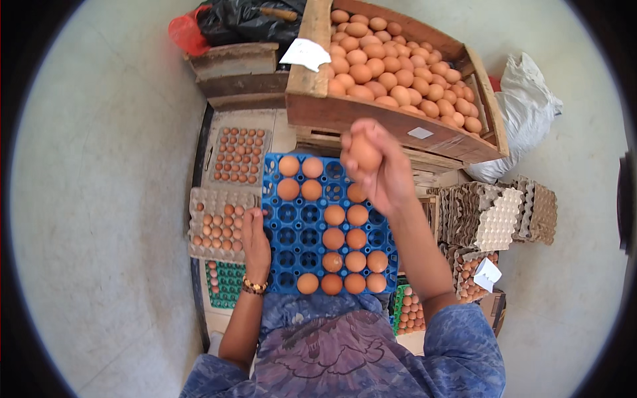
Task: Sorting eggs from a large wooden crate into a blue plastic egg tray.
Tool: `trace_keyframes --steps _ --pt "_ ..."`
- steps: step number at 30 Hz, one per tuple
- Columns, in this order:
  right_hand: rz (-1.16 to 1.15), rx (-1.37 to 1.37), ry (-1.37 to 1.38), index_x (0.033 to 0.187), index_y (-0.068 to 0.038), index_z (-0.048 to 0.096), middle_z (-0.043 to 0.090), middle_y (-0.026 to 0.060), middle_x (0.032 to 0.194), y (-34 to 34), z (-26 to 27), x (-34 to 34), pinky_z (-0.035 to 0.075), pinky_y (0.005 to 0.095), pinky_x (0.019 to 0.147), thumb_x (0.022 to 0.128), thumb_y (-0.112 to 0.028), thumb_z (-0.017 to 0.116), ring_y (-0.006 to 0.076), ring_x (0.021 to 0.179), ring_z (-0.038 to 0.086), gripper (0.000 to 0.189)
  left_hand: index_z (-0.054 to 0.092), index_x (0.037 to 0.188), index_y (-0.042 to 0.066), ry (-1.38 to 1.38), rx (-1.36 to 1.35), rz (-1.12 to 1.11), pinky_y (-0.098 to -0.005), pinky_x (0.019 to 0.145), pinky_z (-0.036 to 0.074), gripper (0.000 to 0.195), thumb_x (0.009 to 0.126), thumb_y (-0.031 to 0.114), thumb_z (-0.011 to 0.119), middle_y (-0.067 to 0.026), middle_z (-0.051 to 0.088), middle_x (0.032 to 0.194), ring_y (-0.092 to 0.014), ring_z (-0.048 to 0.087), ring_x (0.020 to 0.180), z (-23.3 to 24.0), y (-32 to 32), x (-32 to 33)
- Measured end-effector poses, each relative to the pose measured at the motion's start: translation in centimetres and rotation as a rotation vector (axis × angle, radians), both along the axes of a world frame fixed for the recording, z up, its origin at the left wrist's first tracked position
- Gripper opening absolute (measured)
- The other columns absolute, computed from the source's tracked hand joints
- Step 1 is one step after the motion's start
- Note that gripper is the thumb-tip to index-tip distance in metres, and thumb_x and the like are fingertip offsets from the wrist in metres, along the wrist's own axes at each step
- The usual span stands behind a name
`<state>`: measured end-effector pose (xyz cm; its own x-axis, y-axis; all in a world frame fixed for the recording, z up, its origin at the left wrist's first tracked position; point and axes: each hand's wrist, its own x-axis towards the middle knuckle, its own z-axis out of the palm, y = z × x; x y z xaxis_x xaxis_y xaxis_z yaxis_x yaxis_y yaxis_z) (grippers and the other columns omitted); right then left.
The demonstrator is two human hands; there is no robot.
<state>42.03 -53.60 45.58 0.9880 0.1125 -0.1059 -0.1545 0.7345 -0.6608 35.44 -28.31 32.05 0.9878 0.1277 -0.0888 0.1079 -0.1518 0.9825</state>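
A blue plastic egg tray [298,226] lies level before my body, partly filled with brown eggs [334,215]. My left hand [257,244] is at the tray's left edge, its fingers against the side; how far it grips underneath is hidden. Over the tray's upper right part, my right hand [385,174] is closed around a brown egg [366,153]. That hand and forearm hide some of the tray's right-hand cups. Just beyond it stands a wooden crate [348,110] heaped with loose brown eggs [388,64].
At left on the floor are cardboard egg trays [219,196] with eggs and a green tray [229,283]. Stacked cardboard trays [497,219], a white sack [527,109] and another green egg tray [398,308] are at right. A black plastic bag [239,22] lies at upper left.
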Motion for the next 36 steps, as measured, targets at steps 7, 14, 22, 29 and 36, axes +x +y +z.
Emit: trace_keyframes --steps 7,14,22,29,36 --pt "-0.219 -0.468 -0.386 0.125 0.002 0.05 0.06 0.0115 0.103 -7.4 3.0 16.5 0.052 0.0317 0.076 0.092 -0.018 0.056 0.0176 0.087 0.061 0.038 0.057 0.101 0.002 0.037 -0.015 0.019 -0.0269 0.078 0.037 0.03 0.108 0.028 0.043 -0.0025 0.052 0.093 -0.012 0.043 0.081 0.0 0.0 -0.4" --pt "-0.543 -1.599 -0.508 0.127 0.007 0.046 0.063 0.0252 0.11 -7.6 -0.7 26.4 0.05 0.0417 0.095 0.081 -0.019 0.07 0.0425 0.104 0.062 0.058 0.059 0.101 0.006 0.164 -0.001 0.027 -0.0243 0.069 0.034 0.03 0.106 0.033 0.045 0.003 0.053 0.095 -0.008 0.042 0.078 0.5 -0.4 -0.4" --pt "-0.357 -1.752 -0.395 0.113 0.001 0.057 0.069 0.0218 0.103 -7.1 -2.2 27.6 0.051 0.0438 0.086 0.083 -0.037 0.072 0.0358 0.1 0.066 0.051 0.055 0.101 0.004 0.188 -0.004 0.047 -0.026 0.077 0.037 0.03 0.108 0.03 0.042 -0.0002 0.054 0.097 -0.01 0.046 0.084 -0.9 0.5 -0.2" --pt "-0.234 -1.826 -0.509 0.111 -0.004 0.063 0.07 0.0187 0.1 -7.3 -2.2 27.1 0.052 0.0448 0.079 0.087 -0.04 0.062 0.0339 0.092 0.068 0.044 0.061 0.101 0.012 0.211 0.012 0.069 -0.0204 0.06 0.031 0.034 0.106 0.039 0.042 0.0076 0.054 0.087 -0.002 0.041 0.07 -0.2 0.0 -0.1" --pt "-0.152 -1.898 -0.409 0.118 -0.016 0.067 0.072 0.0134 0.107 -6.8 -1.4 26.1 0.051 0.0477 0.087 0.09 -0.041 0.053 0.0318 0.102 0.067 0.04 0.062 0.103 0.011 0.194 0.076 0.08 -0.0216 0.063 0.032 0.034 0.106 0.039 0.043 0.0065 0.055 0.09 -0.003 0.042 0.073 -0.8 0.2 -0.2"
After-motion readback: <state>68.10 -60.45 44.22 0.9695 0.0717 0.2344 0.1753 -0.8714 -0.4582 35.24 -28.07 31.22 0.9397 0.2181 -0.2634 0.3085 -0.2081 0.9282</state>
